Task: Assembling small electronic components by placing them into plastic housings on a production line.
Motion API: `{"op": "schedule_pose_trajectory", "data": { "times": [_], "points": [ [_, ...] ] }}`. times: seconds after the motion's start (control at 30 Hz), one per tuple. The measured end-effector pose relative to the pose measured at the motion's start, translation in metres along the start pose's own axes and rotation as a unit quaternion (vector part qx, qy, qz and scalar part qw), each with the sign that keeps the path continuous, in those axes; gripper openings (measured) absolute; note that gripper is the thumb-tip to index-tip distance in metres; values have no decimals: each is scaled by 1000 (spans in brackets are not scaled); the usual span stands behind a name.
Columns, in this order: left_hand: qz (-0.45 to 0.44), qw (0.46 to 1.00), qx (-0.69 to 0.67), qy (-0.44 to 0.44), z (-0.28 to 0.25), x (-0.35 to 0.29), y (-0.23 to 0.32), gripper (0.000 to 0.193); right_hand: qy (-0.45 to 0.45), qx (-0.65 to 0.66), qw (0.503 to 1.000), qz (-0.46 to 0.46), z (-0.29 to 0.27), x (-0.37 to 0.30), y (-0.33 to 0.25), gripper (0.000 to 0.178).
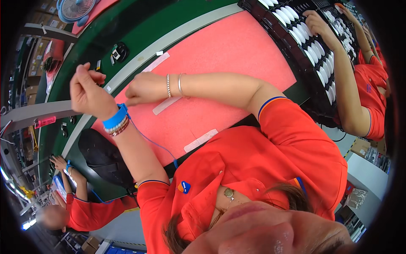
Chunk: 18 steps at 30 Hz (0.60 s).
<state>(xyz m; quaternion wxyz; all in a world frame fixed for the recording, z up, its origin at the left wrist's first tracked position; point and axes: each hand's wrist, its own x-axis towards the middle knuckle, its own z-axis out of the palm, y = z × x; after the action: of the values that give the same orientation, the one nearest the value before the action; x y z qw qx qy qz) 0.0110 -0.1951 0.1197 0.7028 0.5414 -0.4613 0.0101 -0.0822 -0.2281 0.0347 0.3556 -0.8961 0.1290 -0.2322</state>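
My left hand (89, 91) is raised over the grey rail at the left edge of the pink mat (237, 46). Its fingers are curled in toward the thumb, and whatever they may pinch is too small or hidden. A blue wrist strap (115, 120) circles that wrist, its thin blue cord (152, 142) running across the mat toward my body. Beside it, my right hand (146, 88), wearing silver bracelets, is low over the mat with bent fingers pointing left. Its palm side is hidden, so any held thing cannot be made out. Pale tape strips (201, 140) are stuck on the mat.
Past the grey rail (169, 37), a green work surface (139, 25) carries a coiled black cable (121, 51) and small parts. At right, a co-worker's hand (319, 26) reaches over black trays (277, 31) of white oval pieces. Another person (91, 211) works at lower left, beyond a black chair back (99, 154).
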Motion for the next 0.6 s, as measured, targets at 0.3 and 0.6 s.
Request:
{"op": "schedule_pose_trajectory", "data": {
  "times": [0.3,0.6],
  "points": [
    [-207,978,10,-11,-22,-28,-128,17,-96,-113,987,-68,30,-8,2,16],
    [-267,959,-48,-82,-19,-26,-128,19,-99,-139,980,-101,26,-9,-5,17]
  ]
}}
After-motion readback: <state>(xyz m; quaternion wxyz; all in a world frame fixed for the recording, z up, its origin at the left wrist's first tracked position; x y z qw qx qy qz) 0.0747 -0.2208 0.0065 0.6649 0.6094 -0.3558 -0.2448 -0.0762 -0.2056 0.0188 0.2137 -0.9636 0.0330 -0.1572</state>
